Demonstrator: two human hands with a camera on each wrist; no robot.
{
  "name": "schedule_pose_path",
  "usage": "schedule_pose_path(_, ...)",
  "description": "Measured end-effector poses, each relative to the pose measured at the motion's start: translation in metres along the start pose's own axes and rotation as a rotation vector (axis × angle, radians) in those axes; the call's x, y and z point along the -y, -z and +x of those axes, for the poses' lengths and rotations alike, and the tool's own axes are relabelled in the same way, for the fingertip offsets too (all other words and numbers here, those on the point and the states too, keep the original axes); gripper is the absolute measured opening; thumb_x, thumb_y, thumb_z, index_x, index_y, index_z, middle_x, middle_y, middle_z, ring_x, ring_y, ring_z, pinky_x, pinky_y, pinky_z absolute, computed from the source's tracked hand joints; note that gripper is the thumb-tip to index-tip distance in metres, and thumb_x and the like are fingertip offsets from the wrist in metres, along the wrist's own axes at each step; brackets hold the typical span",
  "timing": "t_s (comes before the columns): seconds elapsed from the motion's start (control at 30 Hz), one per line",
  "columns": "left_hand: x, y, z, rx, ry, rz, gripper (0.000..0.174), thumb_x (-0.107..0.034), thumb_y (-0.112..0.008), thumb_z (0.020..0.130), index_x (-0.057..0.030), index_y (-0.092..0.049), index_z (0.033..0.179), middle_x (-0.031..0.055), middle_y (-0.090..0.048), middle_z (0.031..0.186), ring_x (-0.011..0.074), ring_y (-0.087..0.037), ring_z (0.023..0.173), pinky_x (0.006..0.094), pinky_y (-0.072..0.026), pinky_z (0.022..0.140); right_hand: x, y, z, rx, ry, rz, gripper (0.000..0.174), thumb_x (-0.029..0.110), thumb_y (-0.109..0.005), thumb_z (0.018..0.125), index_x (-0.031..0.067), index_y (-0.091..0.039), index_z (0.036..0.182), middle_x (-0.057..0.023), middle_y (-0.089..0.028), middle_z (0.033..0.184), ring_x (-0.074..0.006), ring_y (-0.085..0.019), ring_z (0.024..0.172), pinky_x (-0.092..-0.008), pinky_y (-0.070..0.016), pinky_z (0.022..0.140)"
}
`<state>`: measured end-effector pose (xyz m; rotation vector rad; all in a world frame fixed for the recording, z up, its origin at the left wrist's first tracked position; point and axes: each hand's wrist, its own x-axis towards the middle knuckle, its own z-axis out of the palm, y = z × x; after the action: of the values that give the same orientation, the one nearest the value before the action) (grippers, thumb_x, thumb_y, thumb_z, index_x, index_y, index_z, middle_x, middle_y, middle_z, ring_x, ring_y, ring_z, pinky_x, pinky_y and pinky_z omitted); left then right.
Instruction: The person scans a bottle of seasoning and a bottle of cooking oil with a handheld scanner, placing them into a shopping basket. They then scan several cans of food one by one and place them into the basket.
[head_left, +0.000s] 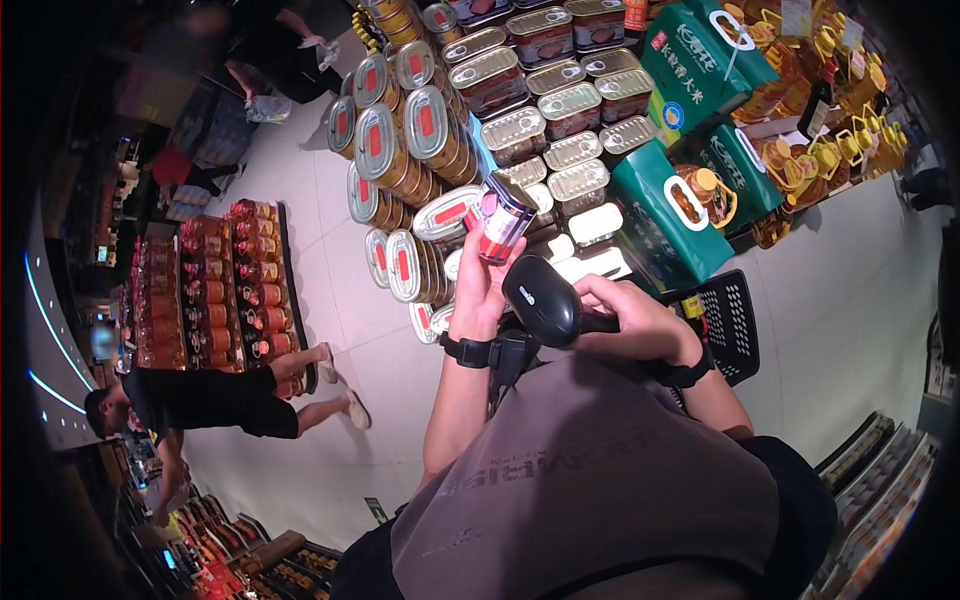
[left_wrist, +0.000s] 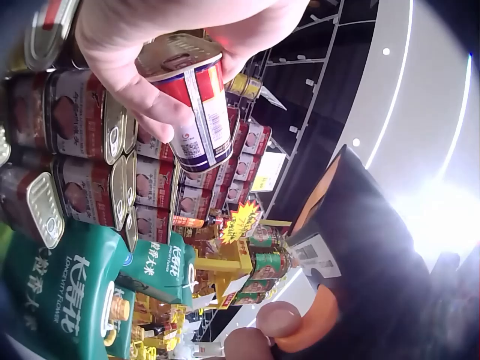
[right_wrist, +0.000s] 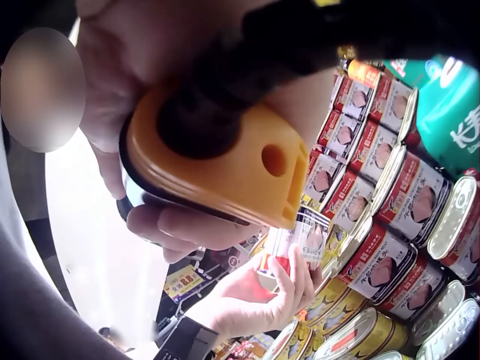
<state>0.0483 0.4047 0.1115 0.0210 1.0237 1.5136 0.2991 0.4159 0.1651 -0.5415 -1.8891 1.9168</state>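
My left hand (head_left: 480,290) grips a luncheon meat can (head_left: 507,215) with a blue, red and white label. Seen from the left wrist, the can (left_wrist: 201,112) is tilted, with fingers and thumb round its sides and a QR code facing out. In my right hand (head_left: 640,318) is a black handheld scanner (head_left: 540,300) with a rounded head. From the right wrist its yellow-orange underside (right_wrist: 225,176) shows, with my fingers wrapped round the handle. The scanner's head is close to the can, just below it in the head view.
Stacked rectangular meat cans (head_left: 575,145) and gold oval cans (head_left: 400,150) stand ahead. Green rice bags (head_left: 660,215) and oil bottles (head_left: 790,170) are to the right, above a black basket (head_left: 735,325). A person in black (head_left: 215,400) is at left beside a bottle display (head_left: 210,300).
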Motion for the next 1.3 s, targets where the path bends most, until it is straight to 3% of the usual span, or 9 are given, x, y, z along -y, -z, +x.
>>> schedule_pose_path(0.5, 0.004, -0.004, -0.004, -0.072, -0.042, 0.003, 0.044, -0.036, -0.066, 0.097, -0.0011, -0.058, 0.123, 0.0131, -0.071, 0.107, 0.0255, -0.073, 0.086, 0.024, -0.059, 0.058, 0.005, 0.0, -0.005, 0.051, 0.02, -0.13, 0.049, 0.028, -0.077, 0.087, 0.0016, -0.051, 0.119, -0.0179, -0.07, 0.104, -0.0322, -0.068, 0.096, -0.0387, -0.0506, 0.085)
schedule_pose_path(0.63, 0.006, 0.004, -0.003, -0.07, -0.019, -0.039, 0.043, -0.036, -0.065, 0.097, -0.0014, -0.058, 0.123, 0.0132, -0.071, 0.108, 0.0249, -0.073, 0.086, 0.0228, -0.0586, 0.057, 0.002, -0.003, -0.008, 0.016, 0.027, -0.139, 0.047, 0.027, -0.076, 0.088, 0.0014, -0.051, 0.118, -0.0176, -0.069, 0.104, -0.0293, -0.068, 0.095, -0.0376, -0.0501, 0.084)
schedule_pose_path(0.73, 0.008, 0.009, -0.003, -0.075, -0.017, -0.035, 0.043, -0.035, -0.065, 0.098, -0.0014, -0.058, 0.124, 0.013, -0.07, 0.109, 0.025, -0.073, 0.087, 0.0227, -0.0586, 0.057, -0.004, -0.004, -0.009, -0.028, 0.005, -0.075, 0.046, 0.025, -0.076, 0.088, 0.0014, -0.051, 0.119, -0.0145, -0.069, 0.1, -0.0223, -0.065, 0.092, -0.0351, -0.0487, 0.085)
schedule_pose_path(1.3, 0.005, 0.017, 0.001, -0.054, 0.009, -0.089, 0.045, -0.035, -0.064, 0.098, 0.0013, -0.057, 0.124, 0.0142, -0.069, 0.108, 0.0251, -0.072, 0.09, 0.0227, -0.0595, 0.058, 0.009, -0.002, -0.001, 0.029, -0.046, -0.072, 0.049, 0.03, -0.075, 0.089, 0.0023, -0.052, 0.122, -0.0145, -0.068, 0.109, -0.0214, -0.065, 0.102, -0.0356, -0.0483, 0.092)
